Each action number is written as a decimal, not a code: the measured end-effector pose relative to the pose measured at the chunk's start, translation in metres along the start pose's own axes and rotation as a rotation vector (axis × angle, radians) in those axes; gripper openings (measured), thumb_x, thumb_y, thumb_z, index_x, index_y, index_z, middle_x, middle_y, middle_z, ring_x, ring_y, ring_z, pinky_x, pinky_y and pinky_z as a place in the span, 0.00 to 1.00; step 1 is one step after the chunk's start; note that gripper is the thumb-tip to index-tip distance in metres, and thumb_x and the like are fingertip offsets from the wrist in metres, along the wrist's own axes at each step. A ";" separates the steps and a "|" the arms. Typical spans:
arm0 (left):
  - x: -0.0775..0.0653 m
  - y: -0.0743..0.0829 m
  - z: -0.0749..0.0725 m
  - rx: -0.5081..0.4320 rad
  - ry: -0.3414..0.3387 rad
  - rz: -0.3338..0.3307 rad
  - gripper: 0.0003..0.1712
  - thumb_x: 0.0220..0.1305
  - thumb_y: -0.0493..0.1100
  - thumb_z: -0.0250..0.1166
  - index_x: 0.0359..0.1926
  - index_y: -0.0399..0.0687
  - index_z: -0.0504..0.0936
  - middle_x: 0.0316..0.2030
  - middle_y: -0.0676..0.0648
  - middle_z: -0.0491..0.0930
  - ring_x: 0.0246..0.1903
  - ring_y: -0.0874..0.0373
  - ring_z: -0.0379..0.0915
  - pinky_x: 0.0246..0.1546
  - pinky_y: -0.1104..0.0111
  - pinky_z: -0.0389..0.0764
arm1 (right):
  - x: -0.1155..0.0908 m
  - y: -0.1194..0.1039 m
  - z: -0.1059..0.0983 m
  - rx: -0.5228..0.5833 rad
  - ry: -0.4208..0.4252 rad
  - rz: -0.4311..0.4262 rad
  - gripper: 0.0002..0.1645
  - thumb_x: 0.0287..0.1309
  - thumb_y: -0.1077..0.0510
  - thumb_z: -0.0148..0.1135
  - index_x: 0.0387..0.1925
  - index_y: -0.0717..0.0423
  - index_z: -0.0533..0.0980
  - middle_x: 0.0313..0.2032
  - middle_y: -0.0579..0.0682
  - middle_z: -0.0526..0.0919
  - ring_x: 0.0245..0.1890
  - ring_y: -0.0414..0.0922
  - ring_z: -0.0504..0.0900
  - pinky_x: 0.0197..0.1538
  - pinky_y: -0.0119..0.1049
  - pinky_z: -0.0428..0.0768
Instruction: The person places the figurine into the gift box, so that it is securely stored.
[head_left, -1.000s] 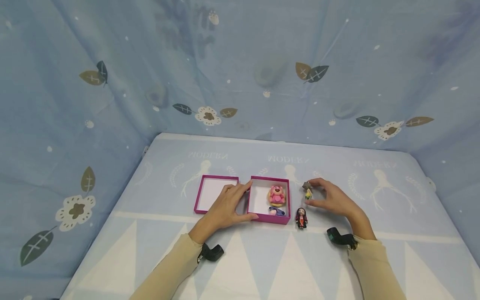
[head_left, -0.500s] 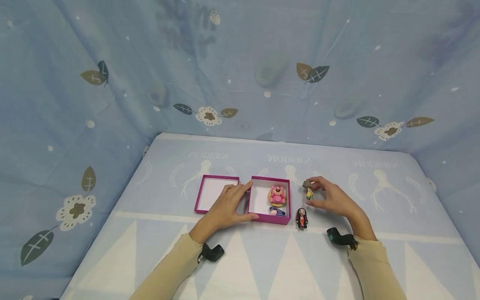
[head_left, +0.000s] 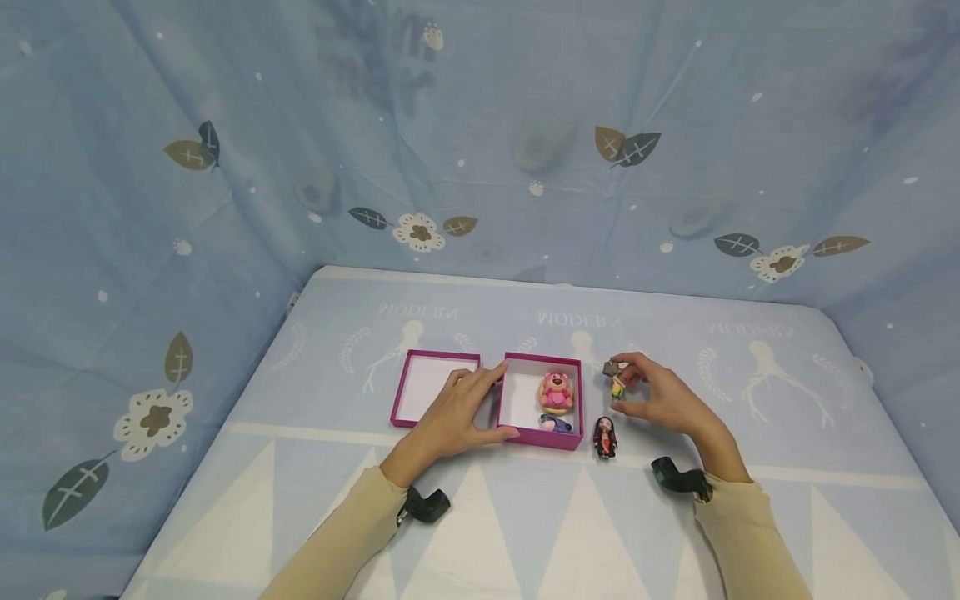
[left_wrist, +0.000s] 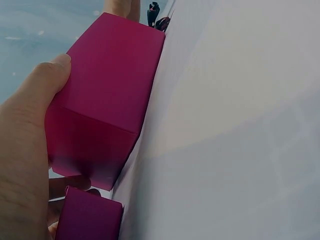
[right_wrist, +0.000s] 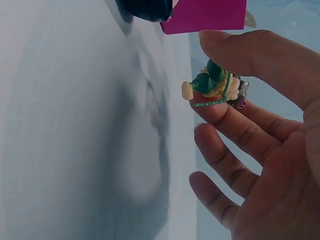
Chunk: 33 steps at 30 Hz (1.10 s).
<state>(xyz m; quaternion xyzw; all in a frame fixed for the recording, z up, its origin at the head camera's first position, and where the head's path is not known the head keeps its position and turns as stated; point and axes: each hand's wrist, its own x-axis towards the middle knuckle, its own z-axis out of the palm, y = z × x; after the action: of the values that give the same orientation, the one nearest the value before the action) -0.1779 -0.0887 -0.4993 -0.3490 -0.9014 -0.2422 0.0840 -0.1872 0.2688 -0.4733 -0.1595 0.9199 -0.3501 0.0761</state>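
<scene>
My left hand [head_left: 452, 414] holds the left side of an open magenta box [head_left: 543, 438], thumb against its front wall and fingers at the far left corner. In the left wrist view the thumb presses the magenta box wall [left_wrist: 112, 75]. Inside lie a pink bear figurine [head_left: 557, 392] and a small blue-purple figurine [head_left: 555, 423]. To the right of the box, my right hand [head_left: 663, 398] pinches a small figurine [head_left: 617, 388] with a grey top and a yellow-green body. The right wrist view shows its green legs [right_wrist: 205, 82] between thumb and forefinger, the other fingers loosely bent.
A dark-haired doll figurine [head_left: 604, 437] in black and red lies just right of the box's front corner. The shallow magenta-rimmed lid [head_left: 433, 353] lies left of the box, partly behind the left hand. Patterned blue cloth [head_left: 480, 167] hangs behind the table.
The grey-topped figurine has shifted slightly left and up in my right fingers. My left hand and the box keep their places; the whole view has drifted a little.
</scene>
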 end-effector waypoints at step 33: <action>0.001 0.000 0.002 -0.002 -0.024 -0.015 0.58 0.52 0.72 0.66 0.75 0.46 0.57 0.62 0.49 0.74 0.61 0.58 0.70 0.63 0.58 0.63 | 0.000 -0.013 -0.004 0.002 0.004 -0.073 0.41 0.47 0.58 0.77 0.63 0.55 0.68 0.39 0.48 0.80 0.46 0.51 0.80 0.50 0.52 0.78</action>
<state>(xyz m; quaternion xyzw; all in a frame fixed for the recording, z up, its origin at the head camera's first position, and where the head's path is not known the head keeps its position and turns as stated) -0.1788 -0.0876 -0.5005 -0.3451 -0.9047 -0.2394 0.0711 -0.1853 0.2620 -0.4618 -0.1921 0.9133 -0.3539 0.0616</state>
